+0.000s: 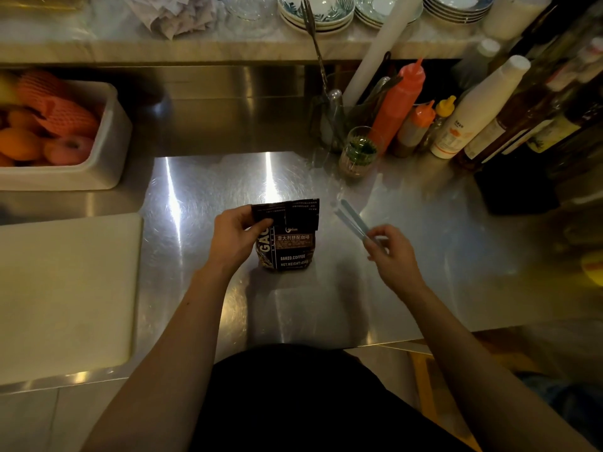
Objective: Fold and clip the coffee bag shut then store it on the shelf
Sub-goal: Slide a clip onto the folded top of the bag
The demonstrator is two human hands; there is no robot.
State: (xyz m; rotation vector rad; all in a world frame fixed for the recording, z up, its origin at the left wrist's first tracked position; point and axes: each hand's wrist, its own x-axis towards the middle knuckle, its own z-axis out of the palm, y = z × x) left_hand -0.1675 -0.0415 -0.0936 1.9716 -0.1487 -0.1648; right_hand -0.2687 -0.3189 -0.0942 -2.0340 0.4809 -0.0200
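Observation:
A black coffee bag [290,246] stands upright on the steel counter [342,288], its top folded down toward me. My left hand [233,236] pinches the folded flap at the bag's upper left corner. My right hand [391,252] is to the right of the bag, apart from it, and holds a long pale-blue sealing clip [350,218] by its near end. The clip's two arms are slightly spread and point up and left toward the bag's top.
A white cutting board [65,288] lies at the left. A white tub of fruit [111,151] sits at the back left. Sauce bottles [401,102], a glass [359,151] and a utensil holder crowd the back right. A raised shelf [195,47] with stacked plates runs along the back.

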